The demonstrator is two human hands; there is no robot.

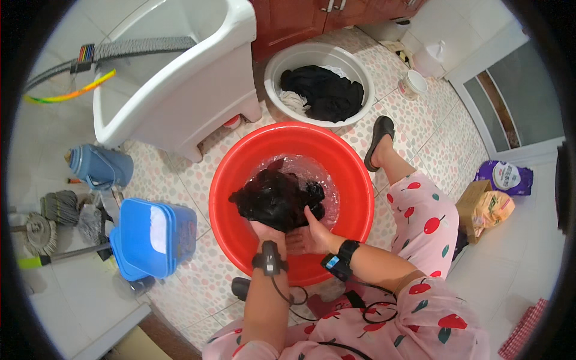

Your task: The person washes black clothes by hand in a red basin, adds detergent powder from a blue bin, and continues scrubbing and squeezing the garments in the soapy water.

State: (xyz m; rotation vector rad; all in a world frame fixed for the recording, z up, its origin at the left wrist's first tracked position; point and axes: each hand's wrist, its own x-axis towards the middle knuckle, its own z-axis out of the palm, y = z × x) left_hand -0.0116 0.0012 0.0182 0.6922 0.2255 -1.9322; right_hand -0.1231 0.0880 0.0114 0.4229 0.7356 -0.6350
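Observation:
A wide red basin (225,186) stands on the floor in front of me, with some clear water in its bottom. In it a wet, bunched black garment (270,198) lies partly in the water. My left hand (267,231) holds the garment's near edge, its fingers hidden by the dark cloth. Just to the right, my right hand (311,235) is open, thumb raised and fingers stretched to the left, against the near side of the cloth. Black bands with small devices and cables sit on both wrists.
A white tub (273,72) with dark and pale clothes stands beyond the basin. At upper left is a white sink (210,90). A blue bin (144,234) and a blue thermos-like jug (102,167) stand left. A small white bucket (414,84) and a cardboard box (471,207) are right.

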